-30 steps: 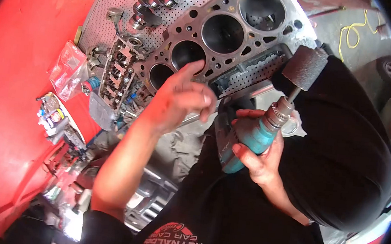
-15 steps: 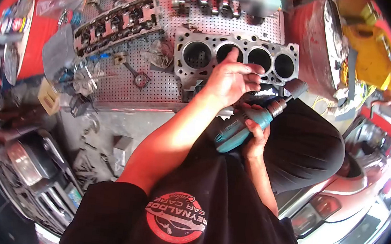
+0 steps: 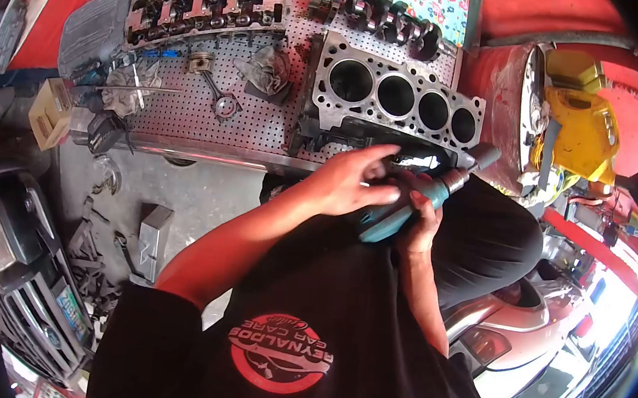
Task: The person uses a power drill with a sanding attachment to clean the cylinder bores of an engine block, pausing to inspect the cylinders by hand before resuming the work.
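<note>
My right hand (image 3: 421, 227) is wrapped around a teal power drill (image 3: 386, 223), held close to my body with its chuck pointing away to the right. A dark grey cylindrical attachment (image 3: 485, 157) sits in the chuck, near the right corner of the engine block (image 3: 416, 104). Beside the back of the drill, my left hand (image 3: 348, 184) has its fingers apart and holds nothing. The block lies on a perforated metal bench, its several round cylinder bores facing up.
A cylinder head (image 3: 210, 13) rests at the bench's back left, with a piston and connecting rod (image 3: 210, 86) in front. Behind the block lies a crankshaft (image 3: 388, 20). A yellow plastic container (image 3: 581, 133) is at right; a car front (image 3: 24, 269) stands at lower left.
My left hand has drawn back from above the block's bores toward the drill. My right hand keeps hold of the drill. The view has shifted, and the block appears more fully.
</note>
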Available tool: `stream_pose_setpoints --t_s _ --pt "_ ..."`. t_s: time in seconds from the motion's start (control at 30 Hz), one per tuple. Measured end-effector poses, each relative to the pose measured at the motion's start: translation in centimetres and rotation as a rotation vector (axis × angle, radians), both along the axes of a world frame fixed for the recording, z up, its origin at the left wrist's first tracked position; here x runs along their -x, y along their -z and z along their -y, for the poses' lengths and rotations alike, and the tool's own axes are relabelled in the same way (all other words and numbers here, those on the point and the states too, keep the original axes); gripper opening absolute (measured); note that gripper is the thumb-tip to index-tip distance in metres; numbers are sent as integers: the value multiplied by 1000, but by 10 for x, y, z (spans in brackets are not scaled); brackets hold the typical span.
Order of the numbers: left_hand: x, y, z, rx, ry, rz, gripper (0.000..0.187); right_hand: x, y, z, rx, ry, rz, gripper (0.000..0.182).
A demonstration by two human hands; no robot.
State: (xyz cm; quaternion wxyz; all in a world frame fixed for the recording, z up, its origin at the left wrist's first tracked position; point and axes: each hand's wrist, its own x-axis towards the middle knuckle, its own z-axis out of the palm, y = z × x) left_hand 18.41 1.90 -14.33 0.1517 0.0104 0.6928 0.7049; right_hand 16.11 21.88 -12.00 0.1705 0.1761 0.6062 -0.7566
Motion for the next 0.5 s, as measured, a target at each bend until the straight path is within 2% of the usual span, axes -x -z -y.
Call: stream_pose_setpoints --t_s 0.07,0.1,0.13,0.2,0.23,0.3,0.33,0.4,0.43,0.47,0.5 --pt "-30 2 10 -159 -29 72 106 10 -8 11 -130 -145 -20 60" --pt "-37 12 13 -86 37 27 121 11 -20 33 -173 -187 -41 58" --pt "-39 -5 23 -38 10 -76 118 12 -35 61 -211 -229 -68 57" --pt "-45 -25 34 -89 -135 34 108 10 -49 92 -276 -471 -90 63" --pt "-52 -15 39 -82 -230 144 98 4 -51 105 -178 -484 -97 68" --pt "-68 -16 50 -274 -420 119 95 -2 -52 121 54 -536 -86 77" --pt "-77 -22 54 -344 -491 103 92 -2 -51 121 64 -605 -85 66" --pt "-102 -18 63 -321 -532 154 87 27 -61 115 -212 -875 -65 52" --pt "-113 -14 68 -306 -550 176 84 50 -56 115 -429 -884 -401 47" --pt "-124 -13 71 -301 -586 172 83 81 -48 113 -745 -803 -769 56" --pt "-133 -11 73 -299 -614 166 81 111 -40 108 -1072 -739 -943 68"
